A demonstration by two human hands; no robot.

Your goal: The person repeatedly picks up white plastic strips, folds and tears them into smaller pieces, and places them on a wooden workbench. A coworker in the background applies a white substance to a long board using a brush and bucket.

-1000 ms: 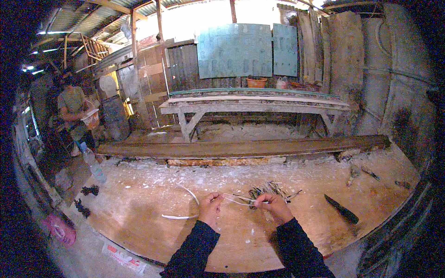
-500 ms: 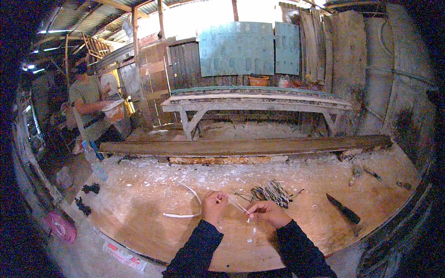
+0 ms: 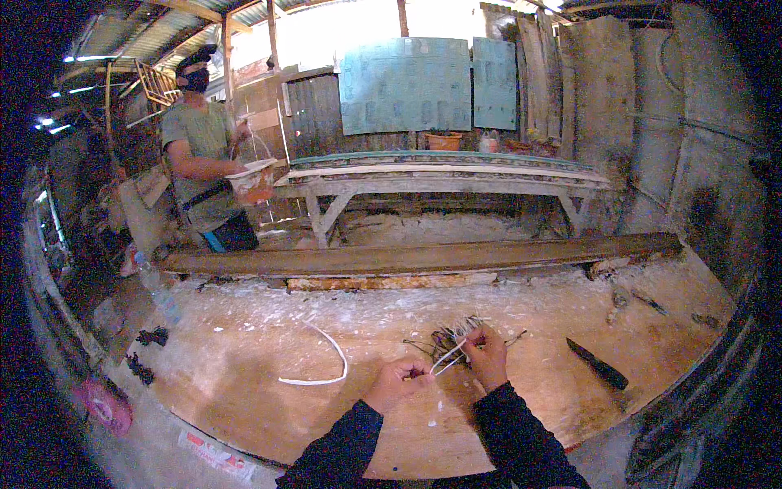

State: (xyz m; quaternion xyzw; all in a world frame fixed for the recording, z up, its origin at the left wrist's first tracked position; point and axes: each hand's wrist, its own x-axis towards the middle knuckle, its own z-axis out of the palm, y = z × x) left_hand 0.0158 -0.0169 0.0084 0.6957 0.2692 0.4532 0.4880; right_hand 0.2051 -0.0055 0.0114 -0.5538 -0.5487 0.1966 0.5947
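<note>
My left hand [image 3: 399, 381] is closed, pinching one end of a short white cord [image 3: 446, 359] low over the wooden table. Up and to the right, my right hand [image 3: 486, 352] pinches the cord's other end, so it stretches slanting between the two. Behind the right hand lies a tangled bundle of dark and white cords [image 3: 446, 337], partly covered by that hand. A longer white strip [image 3: 344, 359] curves on the wood left of my hands. Farther right rests a dark, pointed knife [image 3: 599, 363].
White flakes litter the table [image 3: 244, 359]. A long wooden beam [image 3: 423, 257] runs along its far edge. Dark clumps [image 3: 152, 336] and a clear bottle [image 3: 159, 289] sit at the left. Beyond, a person [image 3: 199, 163] holds a bucket [image 3: 254, 181] near a bench [image 3: 440, 175].
My right hand has risen and moved away from the left, which has lowered. The long strip now lies apart from my left hand. The person at back left has moved right and stands taller with the bucket.
</note>
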